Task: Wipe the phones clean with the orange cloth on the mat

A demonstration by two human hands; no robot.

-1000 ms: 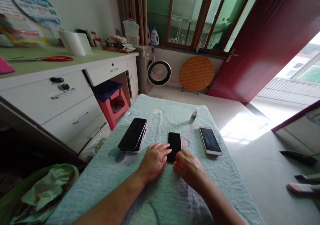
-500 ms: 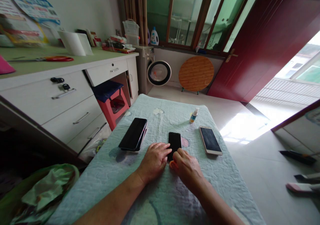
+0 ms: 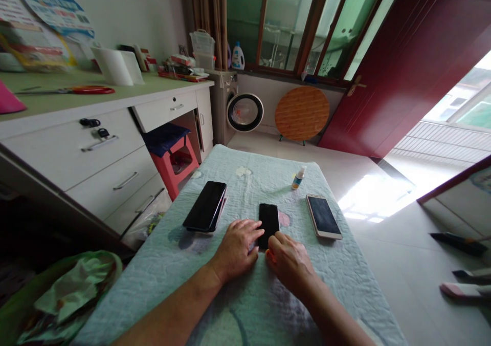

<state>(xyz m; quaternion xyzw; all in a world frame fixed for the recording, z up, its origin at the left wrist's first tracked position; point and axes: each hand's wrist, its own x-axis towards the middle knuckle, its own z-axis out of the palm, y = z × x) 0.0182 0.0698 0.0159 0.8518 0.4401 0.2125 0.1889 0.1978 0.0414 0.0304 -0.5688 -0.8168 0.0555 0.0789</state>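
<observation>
Head view: black phone (image 3: 269, 216) lay flat on the cloth-covered table (image 3: 264, 174), between your hands. Your left hand (image 3: 235, 249) rested palm down, grip released, fingers extended to the phone's left edge. Your right hand (image 3: 290, 263) was curled at its near right corner; cannot tell whether that grip had anything in it, the inner side being hidden. Stack of phones (image 3: 206, 205) to the left, dark screen uppermost. Pale-rimmed phone (image 3: 324, 216) well apart on the right; small bottle (image 3: 298, 178) upright beyond.
</observation>
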